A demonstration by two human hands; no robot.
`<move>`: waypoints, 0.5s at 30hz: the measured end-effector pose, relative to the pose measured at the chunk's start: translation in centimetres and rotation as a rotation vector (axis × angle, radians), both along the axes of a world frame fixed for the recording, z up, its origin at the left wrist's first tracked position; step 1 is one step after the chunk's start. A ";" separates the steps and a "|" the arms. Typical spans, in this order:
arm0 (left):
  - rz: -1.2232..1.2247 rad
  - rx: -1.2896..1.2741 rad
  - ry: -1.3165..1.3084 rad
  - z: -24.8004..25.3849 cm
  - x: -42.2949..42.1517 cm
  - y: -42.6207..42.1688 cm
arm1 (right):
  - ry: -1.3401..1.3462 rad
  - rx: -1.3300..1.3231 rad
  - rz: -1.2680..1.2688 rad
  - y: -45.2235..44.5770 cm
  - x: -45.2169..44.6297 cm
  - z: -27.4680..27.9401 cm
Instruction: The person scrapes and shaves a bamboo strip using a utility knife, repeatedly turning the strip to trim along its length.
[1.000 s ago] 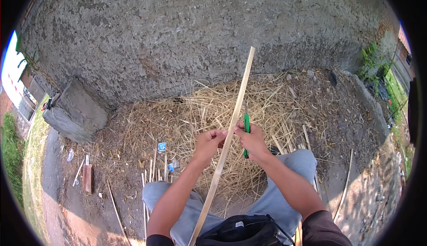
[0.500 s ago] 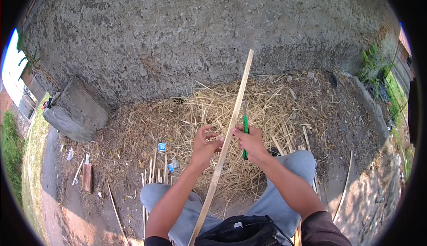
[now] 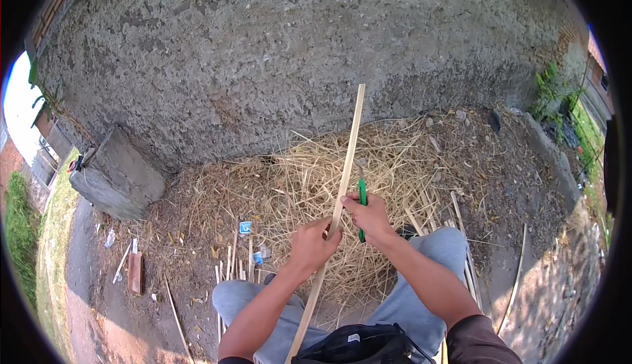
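Observation:
A long pale bamboo strip (image 3: pixel 351 146) slants from my lap up toward the wall. My left hand (image 3: pixel 312 247) is closed around it below its middle, fingers and thumb on either side. My right hand (image 3: pixel 370 218) is wrapped round a green utility knife (image 3: pixel 363 191) held upright, its metal end pointing toward the wall. The right thumb touches the strip just above my left hand. Part of the knife's handle is hidden behind the right fingers.
A heap of thin shavings (image 3: pixel 388 160) covers the ground before a rough wall (image 3: pixel 296 48). More strips (image 3: pixel 230 262) lie beside my knees. A concrete block (image 3: pixel 122 173) stands at left, near a brown wooden piece (image 3: pixel 135 272). A black bag (image 3: pixel 355 347) rests at my lap.
My left hand has gone from loose fingers beside the strip to a grip on it, lower down. The strip has shifted slightly toward me. My right hand still holds the knife.

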State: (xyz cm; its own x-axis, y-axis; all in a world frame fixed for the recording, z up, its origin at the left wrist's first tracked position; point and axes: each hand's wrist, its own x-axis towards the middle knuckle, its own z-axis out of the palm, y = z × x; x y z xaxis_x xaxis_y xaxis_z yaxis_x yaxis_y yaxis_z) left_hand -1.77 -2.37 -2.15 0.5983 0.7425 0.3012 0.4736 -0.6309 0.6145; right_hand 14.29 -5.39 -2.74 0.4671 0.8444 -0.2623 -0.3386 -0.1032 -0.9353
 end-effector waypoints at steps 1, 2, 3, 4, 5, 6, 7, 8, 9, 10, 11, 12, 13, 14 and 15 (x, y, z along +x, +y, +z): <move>-0.002 -0.126 0.003 0.1 0.1 0.1 | -0.005 0.014 -0.014 0.1 0.0 0.0; -0.001 -0.125 0.001 0.2 0.2 0.2 | -0.009 0.027 -0.027 0.2 0.0 -0.1; -0.029 -0.398 -0.105 0.2 0.2 0.3 | -0.009 0.026 -0.025 0.1 0.0 -0.2; -0.057 -0.669 -0.213 0.4 0.1 0.4 | 0.012 0.036 -0.009 0.0 0.1 -0.1; -0.055 -0.666 -0.217 0.3 0.1 0.6 | 0.031 0.049 0.009 0.1 0.1 0.1; -0.067 -0.776 -0.304 0.1 0.0 0.7 | 0.027 0.051 0.013 0.1 0.1 0.3; -0.079 -0.888 -0.391 0.1 -0.1 0.7 | 0.008 0.030 0.017 0.0 -0.1 0.6; -0.076 -0.890 -0.394 0.0 -0.1 0.7 | -0.010 0.007 0.020 -0.2 -0.2 0.9; -0.060 -0.967 -0.436 0.0 -0.1 0.8 | -0.011 0.005 0.023 -0.3 -0.2 1.1; -0.044 -1.045 -0.476 0.0 -0.2 0.8 | 0.004 -0.015 0.096 -0.4 -0.1 1.3; -0.042 -1.046 -0.475 -0.1 -0.3 0.8 | 0.020 -0.034 0.169 -0.5 -0.1 1.5; -0.046 -1.115 -0.471 -0.1 -0.4 1.0 | 0.021 -0.035 0.170 -0.4 -0.2 1.5; -0.050 -1.184 -0.467 -0.2 -0.5 1.0 | -0.005 -0.023 0.153 -0.4 -0.3 1.6; -0.048 -1.186 -0.468 -0.4 -0.6 1.1 | -0.032 -0.011 0.137 -0.5 -0.4 1.6; -0.085 -1.183 -0.442 -0.6 -0.6 1.2 | -0.032 -0.012 0.137 -0.4 -0.4 1.5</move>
